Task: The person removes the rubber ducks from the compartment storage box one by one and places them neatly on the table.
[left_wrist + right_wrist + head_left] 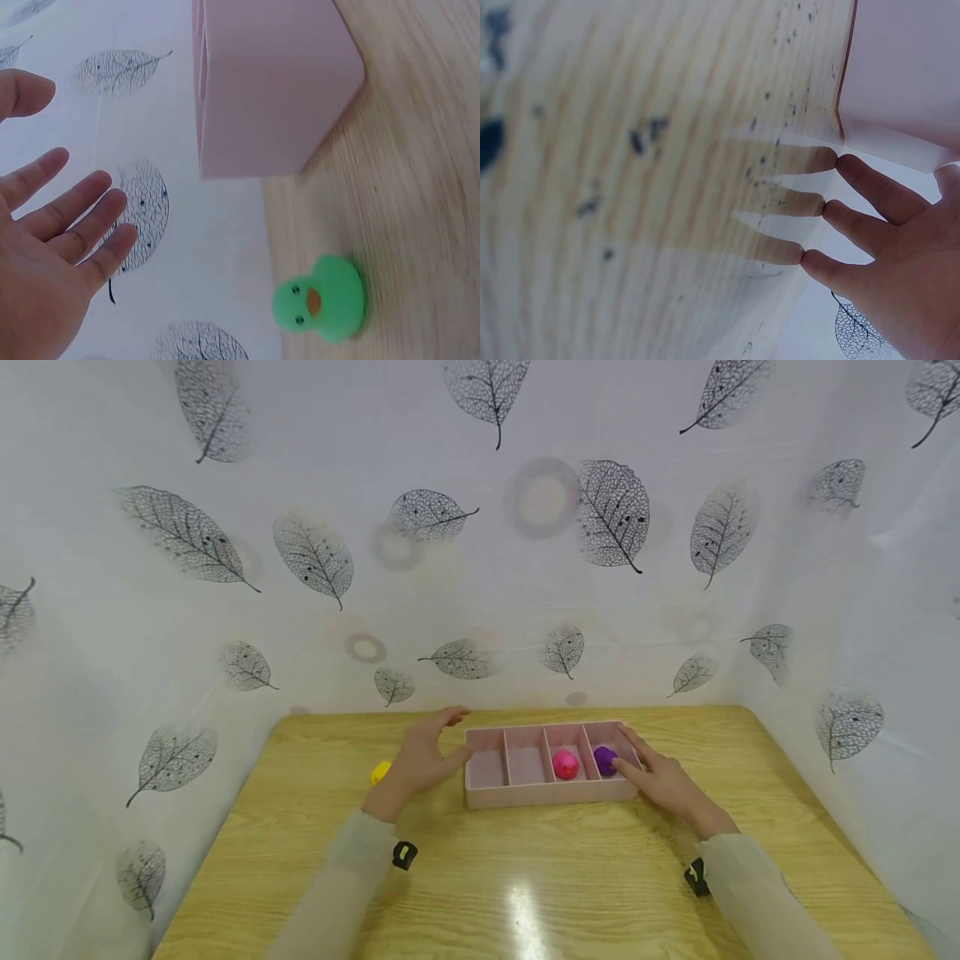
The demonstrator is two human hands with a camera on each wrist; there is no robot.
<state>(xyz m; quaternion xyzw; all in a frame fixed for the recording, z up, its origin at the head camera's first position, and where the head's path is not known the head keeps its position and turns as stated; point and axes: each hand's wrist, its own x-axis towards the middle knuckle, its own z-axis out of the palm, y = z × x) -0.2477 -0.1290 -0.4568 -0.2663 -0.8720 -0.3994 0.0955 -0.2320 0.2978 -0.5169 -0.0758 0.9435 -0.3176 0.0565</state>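
A pale pink divided box (551,793) lies lengthwise on the table. Inside it, a bright pink rubber duck (565,765) occupies the third compartment from the left, and a purple duck (604,761) sits in the rightmost one. My left hand (423,760) hovers by the box's left end, fingers spread and holding nothing. At the other end is my right hand (670,787), its thumb reaching over the rim beside the purple duck. In the right wrist view its fingers (862,232) are extended, with tips down at the tabletop.
A yellow object (380,772) shows partly behind my left wrist. The left wrist view has a green rubber duck (337,300) on the wooden table (465,877), near the box's left end. Leaf-patterned white sheeting (480,593) rises at the back and sides.
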